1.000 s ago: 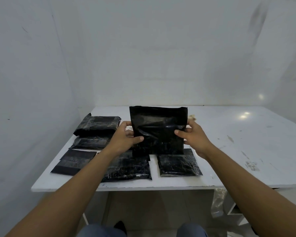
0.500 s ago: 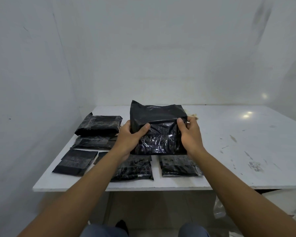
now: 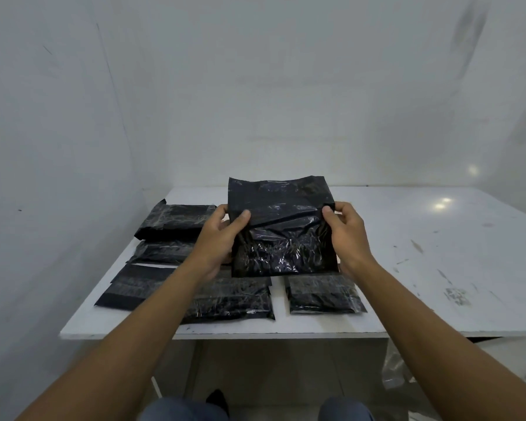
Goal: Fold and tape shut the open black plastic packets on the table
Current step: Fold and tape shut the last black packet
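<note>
Both hands are on the same packet right now. Left hand (image 3: 222,235) pinches the left edge of the open packet (image 3: 283,235), thumb on the front face and fingers tucked behind. Right hand (image 3: 346,235) mirrors that on the right edge, thumb in front, fingers curled round the back. So neither hand is free, both are clamped on plastic.

The packet hangs upright between them, lifted off the table (image 3: 437,268). Its filled lower half bulges below the thumbs and the empty top flap stands up above them. There's a soft crease running across, roughly thumb to thumb.

My read: this is the folding step, barely started. The flap isn't down yet and the mouth isn't sealed. The next move would be rolling that flap over along the thumb line, keeping both sides level so the fold comes out square. Then one hand pins it while the other goes for tape. I can't spot any tape in view, fwiw.

Other stuff lying around: a stacked pair (image 3: 173,221) just left of the left hand, a flat packet (image 3: 134,287) beside the left forearm, and a folded packet (image 3: 324,294) below the right hand.
</note>
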